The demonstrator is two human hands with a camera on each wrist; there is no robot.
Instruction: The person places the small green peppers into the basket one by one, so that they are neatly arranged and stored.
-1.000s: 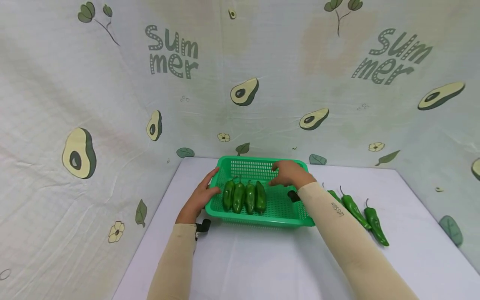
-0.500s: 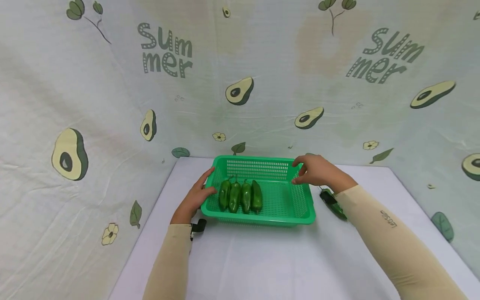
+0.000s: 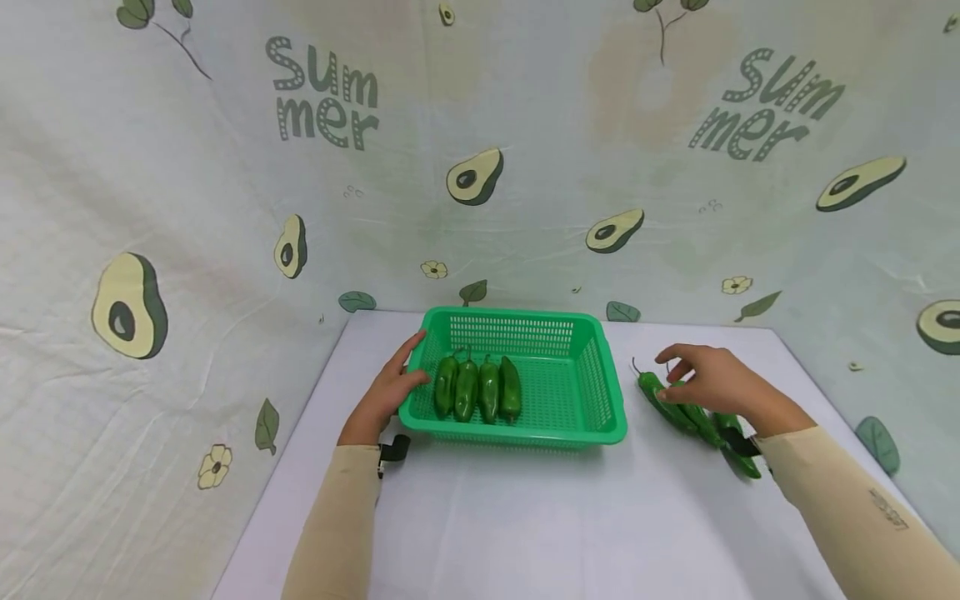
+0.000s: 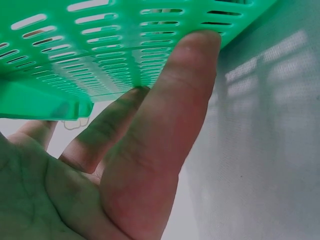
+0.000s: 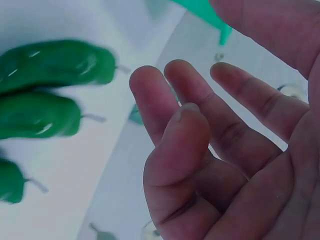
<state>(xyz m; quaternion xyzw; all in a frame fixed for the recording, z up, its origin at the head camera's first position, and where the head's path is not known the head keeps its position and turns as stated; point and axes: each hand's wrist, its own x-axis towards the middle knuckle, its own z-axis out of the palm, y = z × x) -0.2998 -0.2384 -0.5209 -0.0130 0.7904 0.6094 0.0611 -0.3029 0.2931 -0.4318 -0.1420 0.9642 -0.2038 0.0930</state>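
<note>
A green slotted plastic basket (image 3: 517, 434) stands on the table with several green peppers (image 3: 488, 392) side by side in its left half. My left hand (image 3: 383, 395) grips its left end, thumb over the rim; the left wrist view has the fingers (image 4: 150, 145) against the slotted wall (image 4: 37, 97). To the right of the basket, my right hand (image 3: 716, 382) hovers over three loose green peppers (image 3: 670, 413), partly covering them. In the right wrist view its fingers (image 5: 230, 130) are loosely bent, thumb apart, holding nothing, with pepper stems (image 5: 93, 118) pointing towards them.
The white table (image 3: 510, 517) ends at cloth walls (image 3: 540, 183) printed with avocados, leaves and lettering, at the back and both sides. The basket's far rim stands close to the back cloth.
My right hand has moved from over the basket out to the right, above the loose peppers. The left hand keeps its hold on the basket; the peppers inside lie the same.
</note>
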